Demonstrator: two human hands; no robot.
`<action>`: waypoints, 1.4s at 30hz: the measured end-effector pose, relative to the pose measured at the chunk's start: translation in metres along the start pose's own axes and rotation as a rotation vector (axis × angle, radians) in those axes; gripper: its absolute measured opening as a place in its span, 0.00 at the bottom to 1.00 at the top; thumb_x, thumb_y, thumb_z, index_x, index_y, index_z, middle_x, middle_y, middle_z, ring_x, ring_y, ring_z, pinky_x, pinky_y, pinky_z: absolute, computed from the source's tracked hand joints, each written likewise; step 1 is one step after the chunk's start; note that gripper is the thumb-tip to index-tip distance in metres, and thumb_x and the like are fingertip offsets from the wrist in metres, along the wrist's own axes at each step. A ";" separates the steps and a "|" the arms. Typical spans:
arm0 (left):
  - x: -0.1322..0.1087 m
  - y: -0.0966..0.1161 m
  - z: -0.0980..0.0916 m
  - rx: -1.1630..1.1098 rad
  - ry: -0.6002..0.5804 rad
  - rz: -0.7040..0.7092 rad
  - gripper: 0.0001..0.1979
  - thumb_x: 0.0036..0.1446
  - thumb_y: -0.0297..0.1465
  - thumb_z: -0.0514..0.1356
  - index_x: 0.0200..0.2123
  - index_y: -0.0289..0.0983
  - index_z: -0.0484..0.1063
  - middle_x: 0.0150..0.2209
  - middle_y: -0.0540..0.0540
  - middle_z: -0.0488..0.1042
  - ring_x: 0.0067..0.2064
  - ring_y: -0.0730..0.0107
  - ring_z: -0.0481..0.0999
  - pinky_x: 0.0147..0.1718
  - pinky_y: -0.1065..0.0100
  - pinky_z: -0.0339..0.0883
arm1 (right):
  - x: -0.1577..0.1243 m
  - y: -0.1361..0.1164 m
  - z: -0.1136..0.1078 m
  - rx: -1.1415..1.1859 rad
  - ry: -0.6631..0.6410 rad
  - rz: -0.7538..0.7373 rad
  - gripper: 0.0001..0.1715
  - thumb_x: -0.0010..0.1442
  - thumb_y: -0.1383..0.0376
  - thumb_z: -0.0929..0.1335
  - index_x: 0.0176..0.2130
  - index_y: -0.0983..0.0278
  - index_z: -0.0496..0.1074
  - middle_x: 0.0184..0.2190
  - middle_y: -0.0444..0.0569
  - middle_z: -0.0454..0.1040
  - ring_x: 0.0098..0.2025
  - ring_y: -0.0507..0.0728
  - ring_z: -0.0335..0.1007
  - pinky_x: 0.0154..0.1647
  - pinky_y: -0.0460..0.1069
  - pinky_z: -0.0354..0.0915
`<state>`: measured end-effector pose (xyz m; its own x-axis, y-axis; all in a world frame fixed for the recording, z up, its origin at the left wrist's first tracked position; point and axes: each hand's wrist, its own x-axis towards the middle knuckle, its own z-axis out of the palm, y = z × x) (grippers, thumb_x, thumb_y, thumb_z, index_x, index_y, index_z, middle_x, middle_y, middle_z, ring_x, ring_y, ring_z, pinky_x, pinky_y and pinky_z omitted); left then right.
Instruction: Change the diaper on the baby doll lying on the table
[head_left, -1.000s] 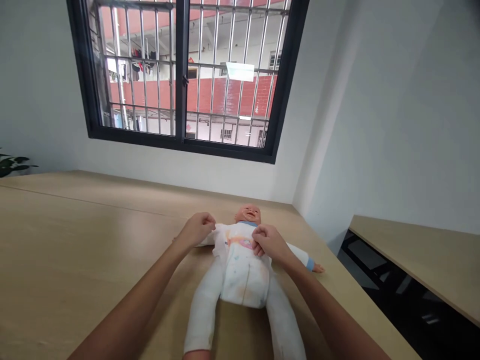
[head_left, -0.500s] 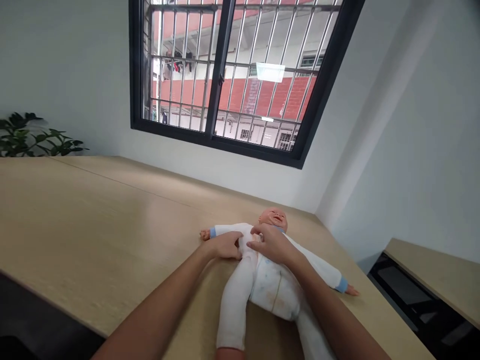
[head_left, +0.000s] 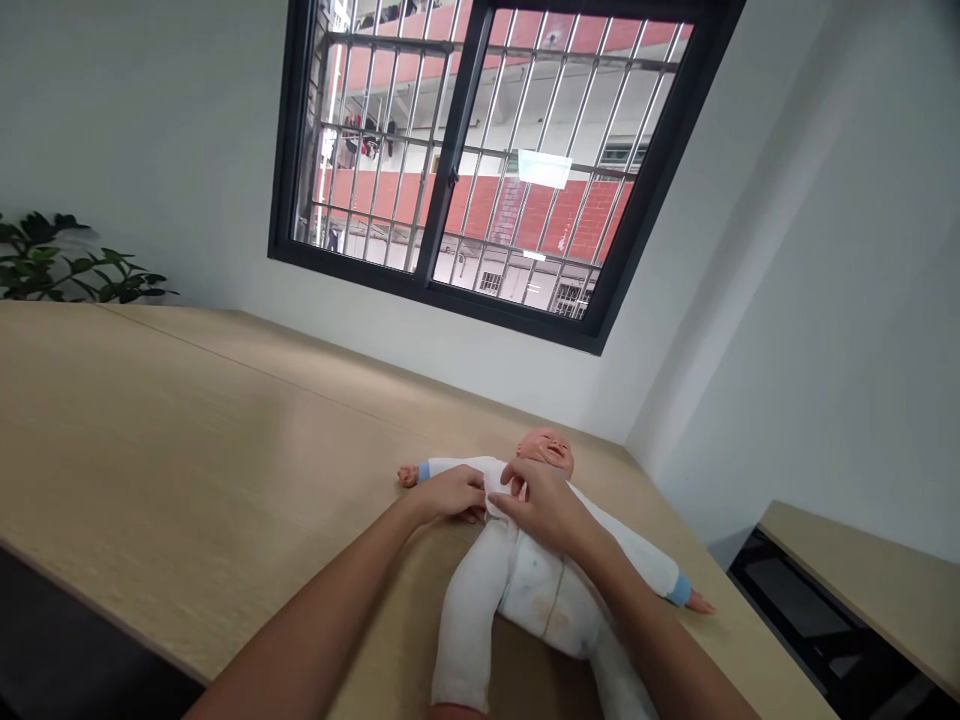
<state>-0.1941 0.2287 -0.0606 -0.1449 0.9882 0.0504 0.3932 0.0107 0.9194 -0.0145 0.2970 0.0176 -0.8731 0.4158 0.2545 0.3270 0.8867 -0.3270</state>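
A baby doll (head_left: 541,452) in a white sleepsuit (head_left: 525,590) lies on its back on the wooden table (head_left: 187,430), head toward the window. My left hand (head_left: 448,494) rests on the suit at the doll's shoulder, fingers curled and pinching the cloth. My right hand (head_left: 546,508) lies over the chest just below the doll's chin, its fingers also pinched on the suit's front. The doll's arms stretch out to both sides, with blue cuffs at the wrists.
A barred window (head_left: 480,170) fills the wall behind the table. A green plant (head_left: 60,265) stands at the far left. A second wooden table (head_left: 862,590) is at the right, across a dark gap.
The view has swung left and down a little. My left hand came in from the doll's shoulder side toward the chest, and both hands now meet on the suit's front.
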 end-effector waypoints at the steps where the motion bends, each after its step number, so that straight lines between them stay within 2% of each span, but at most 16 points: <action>1: -0.001 -0.001 -0.003 -0.062 -0.078 0.007 0.10 0.47 0.33 0.57 0.33 0.36 0.71 0.30 0.51 0.72 0.31 0.73 0.72 0.32 0.73 0.65 | 0.000 -0.001 0.001 0.003 -0.030 -0.002 0.15 0.57 0.55 0.69 0.40 0.62 0.72 0.32 0.46 0.74 0.33 0.53 0.66 0.31 0.47 0.53; 3: -0.002 -0.003 -0.008 -0.143 -0.228 0.047 0.12 0.41 0.29 0.58 0.33 0.36 0.73 0.29 0.53 0.72 0.31 0.75 0.70 0.32 0.76 0.63 | 0.000 -0.002 0.005 -0.029 -0.068 -0.021 0.17 0.56 0.54 0.70 0.42 0.60 0.73 0.31 0.45 0.73 0.32 0.53 0.65 0.30 0.47 0.50; 5: -0.002 -0.006 -0.013 -0.079 -0.292 0.061 0.15 0.36 0.25 0.58 0.32 0.36 0.74 0.28 0.54 0.72 0.30 0.76 0.69 0.29 0.77 0.60 | 0.000 -0.001 0.007 -0.074 -0.088 -0.040 0.16 0.56 0.54 0.70 0.42 0.59 0.74 0.31 0.44 0.74 0.33 0.53 0.65 0.30 0.47 0.50; 10: -0.001 -0.006 -0.011 0.310 -0.221 0.038 0.14 0.35 0.27 0.62 0.32 0.36 0.73 0.26 0.55 0.70 0.29 0.73 0.67 0.25 0.75 0.56 | -0.001 -0.003 0.008 -0.190 -0.141 -0.050 0.17 0.59 0.57 0.65 0.47 0.53 0.77 0.35 0.46 0.76 0.36 0.54 0.68 0.33 0.47 0.50; 13: -0.004 -0.003 -0.005 0.417 -0.188 0.089 0.13 0.40 0.29 0.60 0.34 0.37 0.75 0.26 0.55 0.69 0.28 0.73 0.66 0.25 0.74 0.55 | -0.001 -0.007 0.009 -0.274 -0.192 -0.083 0.18 0.61 0.59 0.62 0.46 0.50 0.78 0.36 0.46 0.77 0.40 0.56 0.69 0.34 0.47 0.49; 15: -0.006 -0.002 -0.002 0.434 -0.154 0.102 0.11 0.41 0.29 0.58 0.32 0.36 0.75 0.25 0.54 0.68 0.27 0.74 0.64 0.25 0.74 0.54 | 0.001 -0.007 0.011 -0.317 -0.206 -0.067 0.17 0.61 0.58 0.62 0.43 0.52 0.79 0.36 0.48 0.77 0.40 0.57 0.70 0.33 0.48 0.49; 17: -0.007 -0.003 0.000 0.379 -0.164 0.120 0.09 0.42 0.29 0.58 0.30 0.36 0.75 0.23 0.54 0.66 0.26 0.75 0.62 0.25 0.75 0.53 | 0.004 -0.005 0.013 -0.355 -0.200 -0.029 0.16 0.60 0.58 0.64 0.41 0.56 0.79 0.36 0.49 0.78 0.40 0.57 0.70 0.32 0.48 0.48; 19: -0.005 -0.005 0.002 0.263 -0.222 0.147 0.10 0.42 0.29 0.58 0.31 0.35 0.75 0.25 0.54 0.68 0.27 0.76 0.64 0.26 0.75 0.55 | 0.007 0.001 0.013 -0.385 -0.190 -0.014 0.14 0.59 0.60 0.65 0.37 0.60 0.79 0.36 0.51 0.78 0.39 0.57 0.69 0.31 0.48 0.48; 21: -0.001 -0.008 0.003 0.154 -0.253 0.142 0.15 0.41 0.26 0.57 0.34 0.35 0.76 0.28 0.54 0.72 0.31 0.74 0.68 0.28 0.76 0.58 | 0.010 0.008 0.010 -0.376 -0.194 -0.050 0.11 0.58 0.63 0.64 0.32 0.63 0.76 0.33 0.50 0.77 0.35 0.54 0.67 0.31 0.48 0.47; 24: 0.005 -0.012 0.004 0.110 -0.216 0.081 0.22 0.37 0.23 0.54 0.39 0.35 0.77 0.33 0.52 0.75 0.35 0.72 0.71 0.30 0.76 0.61 | 0.012 0.019 0.001 -0.276 -0.219 -0.137 0.10 0.57 0.66 0.63 0.26 0.65 0.70 0.27 0.46 0.73 0.29 0.50 0.61 0.30 0.47 0.47; 26: 0.007 -0.012 0.004 0.130 -0.212 0.070 0.22 0.37 0.22 0.54 0.39 0.35 0.76 0.34 0.51 0.75 0.36 0.71 0.72 0.31 0.75 0.62 | 0.013 0.026 -0.005 -0.191 -0.236 -0.161 0.12 0.59 0.65 0.64 0.25 0.66 0.67 0.25 0.44 0.70 0.28 0.49 0.58 0.30 0.46 0.48; 29: 0.005 -0.007 0.006 0.146 -0.273 0.104 0.19 0.37 0.23 0.60 0.37 0.35 0.73 0.34 0.51 0.74 0.37 0.71 0.71 0.32 0.75 0.62 | 0.014 0.034 -0.013 -0.095 -0.248 -0.163 0.13 0.61 0.61 0.64 0.27 0.65 0.67 0.25 0.43 0.69 0.28 0.49 0.58 0.31 0.46 0.49; 33: 0.005 -0.004 0.017 -0.055 -0.357 0.120 0.22 0.38 0.26 0.66 0.41 0.37 0.69 0.35 0.52 0.71 0.35 0.73 0.70 0.32 0.75 0.62 | 0.014 0.041 -0.021 -0.034 -0.221 -0.163 0.13 0.61 0.60 0.64 0.28 0.65 0.67 0.26 0.43 0.68 0.31 0.50 0.59 0.33 0.46 0.51; 36: 0.008 -0.007 0.028 -0.126 -0.254 0.083 0.24 0.38 0.28 0.67 0.43 0.37 0.69 0.34 0.52 0.70 0.31 0.76 0.67 0.30 0.76 0.59 | 0.013 0.042 -0.027 -0.009 -0.216 -0.161 0.14 0.61 0.59 0.64 0.28 0.65 0.67 0.28 0.44 0.68 0.34 0.51 0.59 0.34 0.47 0.53; 39: 0.008 -0.008 0.036 -0.089 -0.157 0.059 0.17 0.39 0.29 0.65 0.36 0.35 0.71 0.28 0.54 0.69 0.26 0.77 0.64 0.25 0.76 0.56 | 0.013 0.041 -0.031 -0.012 -0.224 -0.167 0.16 0.61 0.59 0.65 0.26 0.65 0.66 0.29 0.45 0.68 0.36 0.52 0.60 0.35 0.47 0.53; 42: 0.005 -0.002 0.041 -0.104 -0.146 0.048 0.11 0.39 0.28 0.61 0.31 0.34 0.72 0.23 0.54 0.67 0.24 0.77 0.64 0.25 0.75 0.58 | 0.012 0.042 -0.033 -0.010 -0.220 -0.179 0.15 0.61 0.59 0.65 0.26 0.65 0.66 0.29 0.45 0.68 0.36 0.53 0.60 0.35 0.47 0.53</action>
<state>-0.1585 0.2401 -0.0784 0.0076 0.9990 0.0450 0.2996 -0.0452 0.9530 0.0005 0.3456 0.0370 -0.9745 0.1990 0.1032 0.1627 0.9446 -0.2851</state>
